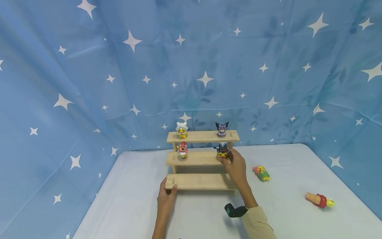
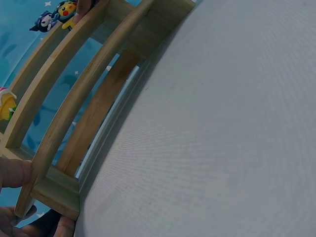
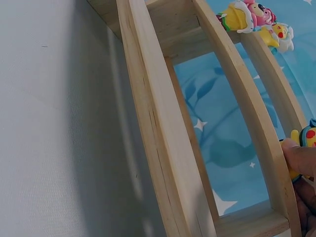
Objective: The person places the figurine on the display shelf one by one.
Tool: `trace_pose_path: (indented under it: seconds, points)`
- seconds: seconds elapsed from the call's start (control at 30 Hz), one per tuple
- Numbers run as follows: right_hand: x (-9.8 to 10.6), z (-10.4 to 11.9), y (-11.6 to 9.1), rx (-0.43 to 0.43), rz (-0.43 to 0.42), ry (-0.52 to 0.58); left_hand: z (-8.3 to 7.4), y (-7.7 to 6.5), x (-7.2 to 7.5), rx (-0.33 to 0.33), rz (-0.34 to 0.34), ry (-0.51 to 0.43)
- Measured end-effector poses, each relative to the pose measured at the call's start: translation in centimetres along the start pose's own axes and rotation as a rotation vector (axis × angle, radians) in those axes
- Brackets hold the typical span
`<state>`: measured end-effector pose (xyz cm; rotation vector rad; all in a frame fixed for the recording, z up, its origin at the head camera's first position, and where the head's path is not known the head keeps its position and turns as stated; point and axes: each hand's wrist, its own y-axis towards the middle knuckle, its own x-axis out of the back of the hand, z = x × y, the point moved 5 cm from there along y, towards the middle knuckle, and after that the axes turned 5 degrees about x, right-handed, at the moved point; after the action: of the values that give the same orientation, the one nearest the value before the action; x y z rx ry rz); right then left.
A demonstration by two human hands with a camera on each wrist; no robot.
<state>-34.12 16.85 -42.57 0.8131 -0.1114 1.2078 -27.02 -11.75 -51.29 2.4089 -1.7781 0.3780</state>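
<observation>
A three-step wooden display shelf (image 1: 200,182) stands on the white table. My left hand (image 1: 165,200) grips the left end of its lowest step, thumb (image 2: 15,173) on the front edge and fingers underneath in the left wrist view. At the right of the middle step, my right hand (image 1: 237,167) pinches a yellow figurine with a black-and-blue eared hood (image 1: 222,152); part of it is hidden by the thumb (image 3: 300,157). A pink-hooded figurine (image 1: 182,151) stands on that step's left. Above are a white-hooded yellow figurine (image 1: 181,130) and a black-eared purple figurine (image 1: 222,129).
Right of the shelf, a pink, yellow and green figurine (image 1: 261,173) lies on the table. Farther right lies another figurine (image 1: 320,200) in tan, red and yellow. A blue star-patterned curtain (image 1: 191,59) hangs behind the table (image 1: 134,199).
</observation>
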Motion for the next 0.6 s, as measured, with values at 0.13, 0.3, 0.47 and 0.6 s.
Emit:
trace_pose_path:
  seconds: [0.13, 0.3, 0.47, 0.6]
  points:
    - [0.05, -0.01, 0.02, 0.0, -0.001, 0.001, -0.01, -0.05, 0.0, 0.001, 0.003, -0.004]
    - [0.0, -0.13, 0.07, 0.008, -0.008, 0.006, -0.03, -0.07, -0.01, 0.002, 0.002, -0.007]
    - [0.0, -0.21, 0.05, 0.008, -0.011, 0.006, -0.05, -0.03, -0.05, -0.002, 0.005, -0.01]
    - [-0.06, -0.19, 0.13, 0.017, -0.017, 0.002, -0.09, -0.03, -0.03, -0.01, 0.008, -0.013]
